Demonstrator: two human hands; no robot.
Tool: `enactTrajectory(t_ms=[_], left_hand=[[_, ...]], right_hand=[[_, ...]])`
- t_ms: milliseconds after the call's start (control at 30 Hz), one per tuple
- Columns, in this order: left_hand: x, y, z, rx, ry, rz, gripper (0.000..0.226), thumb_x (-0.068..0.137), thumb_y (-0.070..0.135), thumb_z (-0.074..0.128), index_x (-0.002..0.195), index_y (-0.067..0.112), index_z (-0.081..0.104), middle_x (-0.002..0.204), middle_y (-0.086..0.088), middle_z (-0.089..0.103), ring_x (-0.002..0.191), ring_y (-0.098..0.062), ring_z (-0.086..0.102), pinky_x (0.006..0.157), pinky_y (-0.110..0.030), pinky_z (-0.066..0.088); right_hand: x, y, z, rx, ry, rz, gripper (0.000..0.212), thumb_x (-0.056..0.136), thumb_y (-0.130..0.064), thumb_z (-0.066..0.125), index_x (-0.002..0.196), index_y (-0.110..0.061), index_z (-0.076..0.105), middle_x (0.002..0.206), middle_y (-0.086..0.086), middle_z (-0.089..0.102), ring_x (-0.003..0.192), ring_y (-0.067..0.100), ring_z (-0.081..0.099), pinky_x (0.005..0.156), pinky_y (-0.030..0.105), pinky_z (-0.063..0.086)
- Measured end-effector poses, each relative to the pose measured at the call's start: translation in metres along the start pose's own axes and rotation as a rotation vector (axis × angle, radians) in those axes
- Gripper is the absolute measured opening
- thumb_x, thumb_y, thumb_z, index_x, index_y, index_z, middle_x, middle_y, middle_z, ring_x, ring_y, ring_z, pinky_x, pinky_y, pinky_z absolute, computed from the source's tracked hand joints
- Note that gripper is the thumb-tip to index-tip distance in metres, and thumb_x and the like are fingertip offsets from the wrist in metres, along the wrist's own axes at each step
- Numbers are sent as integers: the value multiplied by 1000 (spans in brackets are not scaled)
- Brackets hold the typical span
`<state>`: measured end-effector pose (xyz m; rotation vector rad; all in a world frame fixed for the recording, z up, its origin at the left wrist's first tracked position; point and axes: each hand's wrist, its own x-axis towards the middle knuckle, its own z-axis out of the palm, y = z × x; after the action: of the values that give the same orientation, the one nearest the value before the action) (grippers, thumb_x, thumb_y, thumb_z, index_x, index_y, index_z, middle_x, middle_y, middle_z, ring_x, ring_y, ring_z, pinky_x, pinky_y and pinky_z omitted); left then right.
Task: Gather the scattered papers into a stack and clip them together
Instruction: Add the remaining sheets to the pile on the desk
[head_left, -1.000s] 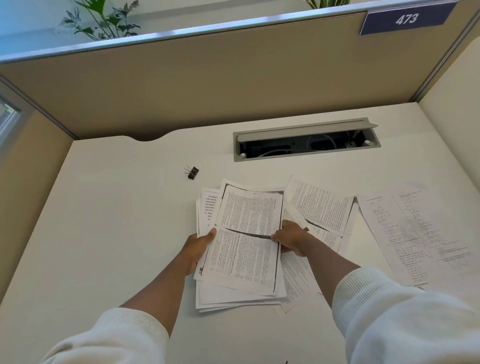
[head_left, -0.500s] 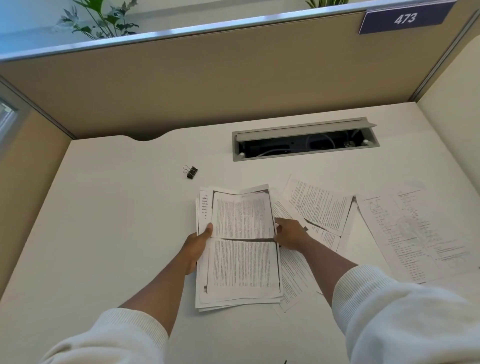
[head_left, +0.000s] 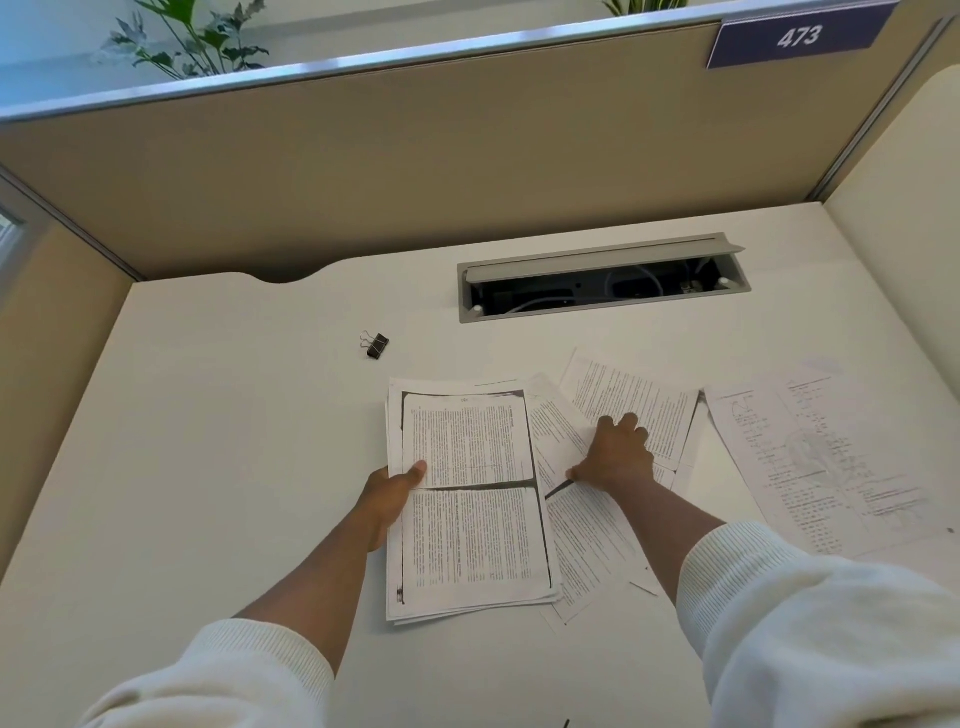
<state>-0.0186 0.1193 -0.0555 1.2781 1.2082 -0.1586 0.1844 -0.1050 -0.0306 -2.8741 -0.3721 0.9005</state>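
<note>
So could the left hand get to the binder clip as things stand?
Probably yes: the binder clip lies alone on bare desk beyond the stack, nothing between. But the left hand would have to release the stack first.

White desk (head_left: 208, 415) bounded by tan fabric cubicle partitions (head_left: 467, 166); grey recessed cable tray (head_left: 602, 278) far; green plant (head_left: 192, 36) beyond.

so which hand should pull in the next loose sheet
Right. The right hand already rests on the loose sheets beside the stack, while the left hand holds the stack's left edge steady.
</note>
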Motion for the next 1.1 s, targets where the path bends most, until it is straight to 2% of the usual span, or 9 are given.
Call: enactTrajectory(t_ms=[133,300,433,500,700,800,900,1000,1100], left_hand=[[-2,1,3,14,16,4,40,94,34,63,125,9,63,118,-11,70,107,-28,66,101,-44,49],[-3,0,-3,28,14,7,41,93,37,64,125,11,64,116,-7,71,106,-26,66,99,-42,49],[-3,2,-6,25,18,15,39,92,37,66,123,14,65,117,-6,71,108,-26,66,103,-44,47],[-2,2,-7,17,16,15,38,91,38,66,122,14,66,117,-7,71,108,-26,66,104,-47,47],[-3,3,-8,30,23,20,44,90,41,67,124,14,64,118,-6,70,111,-27,64,106,-47,45],[-6,6,-6,34,20,27,41,91,39,66,124,14,65,117,-6,70,109,-26,65,103,-44,46],[-9,9,-5,23,12,29,36,93,36,64,122,14,65,115,-6,70,107,-25,65,98,-39,48],[-9,8,-6,28,16,16,41,91,39,66,124,14,65,117,-6,71,108,-26,65,104,-46,46],[-4,5,-9,50,30,2,51,86,45,70,126,14,63,119,-6,70,110,-27,64,105,-47,45]], right_hand=[[-1,1,3,83,-5,38,85,66,-34,86,131,-8,38,130,15,38,123,35,42,94,47,48],[3,4,-4,124,-51,84,34,81,-20,61,114,-14,55,113,7,59,108,29,57,98,48,44],[4,14,-9,413,-80,184,25,81,-17,54,102,-7,63,100,8,63,91,27,61,84,39,53],[5,21,-12,545,-37,286,27,84,-16,53,103,1,63,97,12,64,87,29,63,75,33,54],[12,35,-23,530,6,667,44,90,-21,51,126,4,52,135,20,45,125,32,42,108,39,36],[15,45,-19,488,57,794,26,88,-23,57,96,1,57,129,16,40,120,29,39,104,37,34],[9,45,-18,525,116,837,33,83,-28,62,70,-3,45,121,14,39,112,26,40,97,35,38],[8,41,-17,540,159,825,34,76,-33,68,91,-7,52,117,15,42,106,27,43,88,37,42],[7,36,-14,522,167,793,60,69,-31,78,112,-8,44,119,17,42,106,27,46,89,41,45]])
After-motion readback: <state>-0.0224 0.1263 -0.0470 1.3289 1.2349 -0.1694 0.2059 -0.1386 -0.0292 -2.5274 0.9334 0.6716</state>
